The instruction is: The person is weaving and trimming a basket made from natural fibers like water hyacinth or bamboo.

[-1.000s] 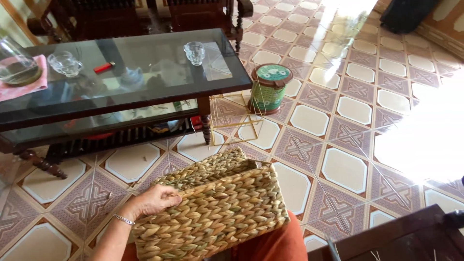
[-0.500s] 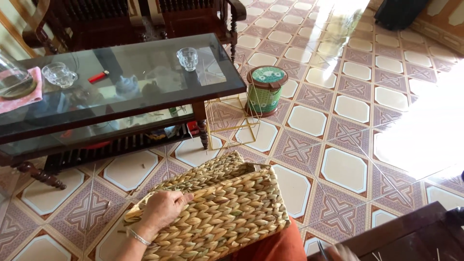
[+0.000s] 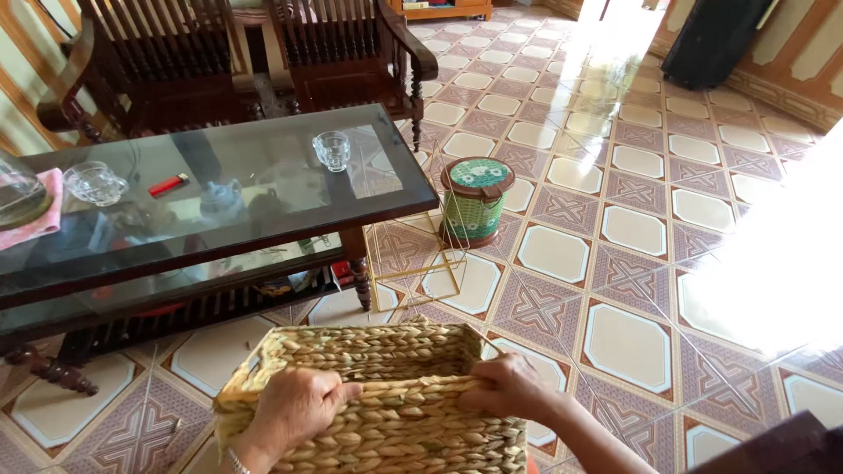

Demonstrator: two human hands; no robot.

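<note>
A rectangular woven straw basket (image 3: pixel 369 351) sits in front of me at the bottom of the head view, its opening turned toward the far side. My left hand (image 3: pixel 294 408) grips the near rim on the left, fingers curled over the weave. Over on the right, my right hand (image 3: pixel 507 386) holds the same rim. Both hands rest on the braided wall.
A glass-topped dark wood table (image 3: pixel 263 189) stands to the left, bearing glass cups (image 3: pixel 332 149), a red lighter (image 3: pixel 167 184) and a pink cloth (image 3: pixel 35 219). A thin wire frame (image 3: pixel 413 263) and a green woven stool (image 3: pixel 476 200) stand on the tiled floor. Wooden chairs (image 3: pixel 263 53) line the back.
The basket has been turned from bottom-up to show its opening. My right hand has come into view and taken the rim; my left hand moved to the near rim.
</note>
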